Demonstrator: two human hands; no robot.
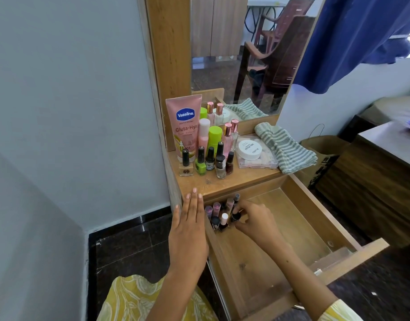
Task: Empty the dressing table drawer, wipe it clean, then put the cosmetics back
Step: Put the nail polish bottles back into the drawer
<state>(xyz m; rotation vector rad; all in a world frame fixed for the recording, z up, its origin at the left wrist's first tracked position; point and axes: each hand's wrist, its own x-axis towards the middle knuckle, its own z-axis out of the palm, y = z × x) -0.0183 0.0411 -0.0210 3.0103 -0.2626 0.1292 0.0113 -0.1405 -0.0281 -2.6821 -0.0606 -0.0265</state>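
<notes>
The wooden drawer (299,230) stands pulled out below the dressing table top (222,181). Several nail polish bottles (216,213) stand upright in its back left corner. My right hand (255,220) is inside the drawer, its fingers pinching a dark-capped nail polish bottle (235,216) beside that group. With straight fingers, my left hand (187,230) rests flat against the table's left front corner. On the top stand a pink Vaseline tube (185,128), pink and green bottles (213,137), more nail polishes (207,162), a white jar (249,147) on a clear box, and a striped cloth (282,147).
A mirror (245,56) rises behind the table top. A grey wall lies to the left, dark floor tiles below. A paper bag (322,154) and a wooden cabinet (371,181) stand to the right of the drawer. A blue curtain (352,42) hangs at upper right.
</notes>
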